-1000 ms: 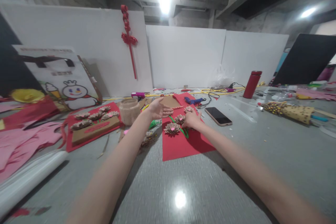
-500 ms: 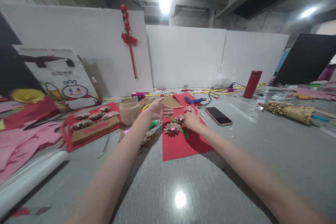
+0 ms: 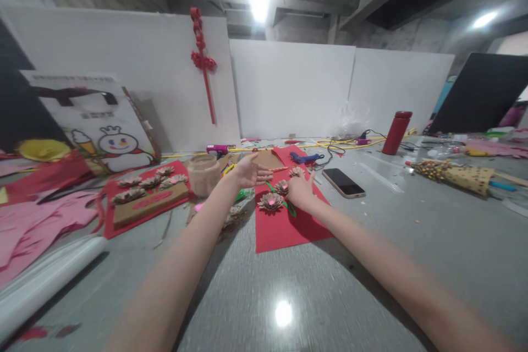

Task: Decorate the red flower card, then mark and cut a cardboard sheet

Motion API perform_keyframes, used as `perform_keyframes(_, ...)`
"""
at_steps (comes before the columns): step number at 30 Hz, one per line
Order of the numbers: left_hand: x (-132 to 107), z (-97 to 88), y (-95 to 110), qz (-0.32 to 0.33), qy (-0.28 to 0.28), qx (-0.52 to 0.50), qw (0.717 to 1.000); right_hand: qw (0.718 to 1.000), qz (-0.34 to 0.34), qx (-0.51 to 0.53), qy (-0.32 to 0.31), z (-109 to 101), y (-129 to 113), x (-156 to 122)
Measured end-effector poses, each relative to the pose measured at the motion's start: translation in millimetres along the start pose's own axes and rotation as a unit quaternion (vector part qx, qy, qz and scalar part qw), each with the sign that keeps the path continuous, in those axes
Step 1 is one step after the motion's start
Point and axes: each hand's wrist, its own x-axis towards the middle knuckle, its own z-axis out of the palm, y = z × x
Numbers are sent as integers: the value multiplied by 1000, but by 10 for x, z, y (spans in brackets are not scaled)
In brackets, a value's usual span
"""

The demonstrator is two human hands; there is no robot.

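My left hand is open with the palm turned up, its fingers stretched toward the red paper sheet; nothing lies in it. Over that sheet, my right hand is bent down among brown paper flowers with pink centres, fingers curled and one raised. Its fingertips are partly hidden, and what they pinch cannot be made out. The front flower lies left of the hand, another flower almost touches it, and a third flower shows behind. Green stems run beside the fingers.
A glue gun lies behind the sheet, with a phone to the right. A brown jar and a second flower panel stand left. Farther right are a red bottle and a wrapped bouquet.
My right hand has shifted slightly on the sheet, and the raised finger stands more upright. My left hand looks unchanged.
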Motion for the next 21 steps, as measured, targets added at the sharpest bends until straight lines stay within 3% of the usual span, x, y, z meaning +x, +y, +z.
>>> perform_keyframes(11, -24, 14, 1, 12, 13, 6, 1000, 1000, 9, 5, 13, -59, 0, 10)
perform_keyframes(16, -60, 82, 37, 80, 111, 73, 988, 996, 57, 64, 7, -396, 238, 137)
perform_keyframes(19, -74, 208, 31, 184, 187, 227, 938, 986, 68, 130, 75, -593, 403, 197)
perform_keyframes(21, -82, 318, -53, 259, 212, 375, 864, 972, 31, 179, 152, -620, 457, 160)
